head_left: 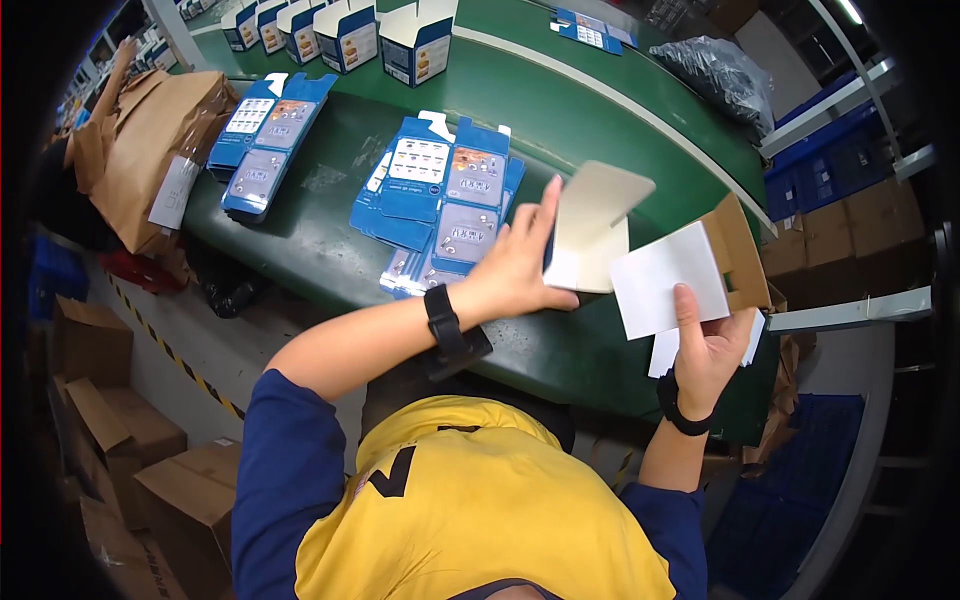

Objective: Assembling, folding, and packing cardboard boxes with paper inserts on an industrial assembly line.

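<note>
My left hand [515, 262] is wrapped round the left side of an upright carton [592, 235], its flap raised and its pale inside showing. The carton stands near the table's front edge. To its right, my right hand [708, 355] grips a folded cardboard insert, white on one face [668, 282] and brown on the other [738, 250]. My thumb presses on the white face; the other fingers are mostly hidden behind it. Under that hand, more white card pieces [662, 355] lie on the table. Left of the carton is a pile of flat blue printed cartons [425, 200].
A second pile of flat blue cartons [268, 140] lies farther left. Several open cartons [415, 45] stand in a row at the back. A plastic bag [715, 75] rests at the far right of the green belt [560, 90]. Brown boxes [195, 490] stand on the floor at left.
</note>
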The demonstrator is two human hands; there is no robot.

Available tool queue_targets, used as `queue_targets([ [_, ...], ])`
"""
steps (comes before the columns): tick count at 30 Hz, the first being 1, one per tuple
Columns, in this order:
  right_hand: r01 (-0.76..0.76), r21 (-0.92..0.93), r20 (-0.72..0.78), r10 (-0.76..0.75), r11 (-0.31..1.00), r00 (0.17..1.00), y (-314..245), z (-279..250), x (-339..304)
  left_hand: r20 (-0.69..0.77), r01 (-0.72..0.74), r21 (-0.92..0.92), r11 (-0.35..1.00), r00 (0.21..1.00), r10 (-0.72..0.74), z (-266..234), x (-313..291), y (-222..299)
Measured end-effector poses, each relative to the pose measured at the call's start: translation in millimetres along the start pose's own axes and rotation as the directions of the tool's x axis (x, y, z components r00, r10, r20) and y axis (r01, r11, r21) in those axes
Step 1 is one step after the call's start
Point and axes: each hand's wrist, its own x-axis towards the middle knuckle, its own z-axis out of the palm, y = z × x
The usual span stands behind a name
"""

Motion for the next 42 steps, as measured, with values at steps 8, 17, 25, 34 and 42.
queue_targets([
  [8,0.515,-0.208,0.212,-0.476,0.831,0.853,33.5,26.8,12.8,-0.033,-0.017,0.014,1.0,0.999,0.018,12.2,-14.9,11.8],
  [17,0.709,-0.391,0.451,-0.549,0.587,0.703,38.2,11.6,20.1,-0.023,0.004,-0.121,0.993,1.0,-0.007,12.0,-12.4,9.8],
  [25,0.616,-0.457,0.476,-0.409,0.642,0.779,37.4,1.6,13.6,0.08,-0.155,-0.075,0.985,0.984,0.161,8.0,-8.5,7.4],
  [34,0.747,-0.515,0.665,-0.354,0.42,0.657,27.4,30.7,-3.8,-0.039,-0.184,-0.053,0.982,0.983,0.182,20.5,-10.8,9.6],
  [42,0.766,-0.297,0.884,-0.139,0.57,0.446,6.8,13.8,5.8,0.135,-0.231,0.182,0.956,0.969,0.209,9.7,-9.3,13.5],
])
